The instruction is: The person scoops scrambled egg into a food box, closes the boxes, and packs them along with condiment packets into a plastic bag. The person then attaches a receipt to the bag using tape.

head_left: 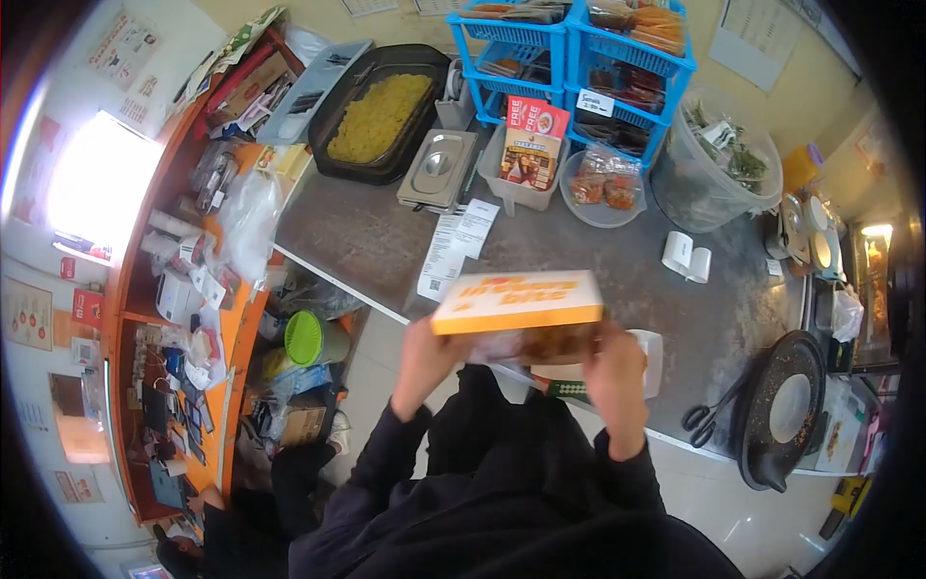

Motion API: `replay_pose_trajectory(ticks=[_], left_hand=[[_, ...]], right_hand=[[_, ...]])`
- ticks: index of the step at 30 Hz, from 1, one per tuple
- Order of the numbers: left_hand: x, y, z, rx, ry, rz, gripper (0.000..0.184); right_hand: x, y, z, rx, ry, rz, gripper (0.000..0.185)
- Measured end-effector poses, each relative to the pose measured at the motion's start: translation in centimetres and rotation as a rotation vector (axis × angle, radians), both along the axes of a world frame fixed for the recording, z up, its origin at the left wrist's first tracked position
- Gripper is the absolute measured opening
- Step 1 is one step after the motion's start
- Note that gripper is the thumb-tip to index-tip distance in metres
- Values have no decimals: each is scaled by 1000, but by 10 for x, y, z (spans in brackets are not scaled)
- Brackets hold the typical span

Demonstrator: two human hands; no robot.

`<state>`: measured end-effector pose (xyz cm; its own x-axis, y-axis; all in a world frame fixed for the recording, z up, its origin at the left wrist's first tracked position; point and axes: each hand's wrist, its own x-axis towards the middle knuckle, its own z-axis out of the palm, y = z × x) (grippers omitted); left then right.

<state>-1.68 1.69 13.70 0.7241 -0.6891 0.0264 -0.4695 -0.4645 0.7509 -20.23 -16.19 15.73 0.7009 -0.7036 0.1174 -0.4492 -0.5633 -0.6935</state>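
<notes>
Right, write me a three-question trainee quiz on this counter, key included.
1. True or false: the left hand and the right hand both hold the printed box.
2. What lies beside the round black pan?
a) a rolling pin
b) a pair of scissors
c) a mug
3. Fill in: the stacked baskets at the back are coloured ____.

Key: 1 true; 2 b; 3 blue.

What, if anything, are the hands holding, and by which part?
The left hand and right hand hold the white-and-orange box between them, by its opposite ends.
</notes>
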Motion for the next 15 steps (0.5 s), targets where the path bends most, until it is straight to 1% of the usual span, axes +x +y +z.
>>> replay_pose_trajectory(ticks=[1,3,6,8,10,11,12,14,15], left_hand=[[10,24,-7,4,-45,47,21],[35,69,-25,34,-88,133,22],[86,116,-47,89,-76,228,23],[128,134,-60,91,-73,276,24],[178,150,-75,130,-137,270,24],[203,158,-84,150,-164,269,24],[232,168,-100,114,-268,207,22],[281,169,-116,78,-236,179,20],[302,169,-120,64,-223,167,20]], right_hand=[[17,14,-19,66,-18,67,9],[51,42,-49,54,-29,284,9],[111,86,-66,84,115,430,14],[155,111,-84,96,64,381,18],[200,128,-106,159,-12,342,21],[222,134,-114,169,-5,336,21],[243,139,-120,177,5,333,21],[286,147,-143,214,12,296,22],[300,149,-139,217,27,300,23]])
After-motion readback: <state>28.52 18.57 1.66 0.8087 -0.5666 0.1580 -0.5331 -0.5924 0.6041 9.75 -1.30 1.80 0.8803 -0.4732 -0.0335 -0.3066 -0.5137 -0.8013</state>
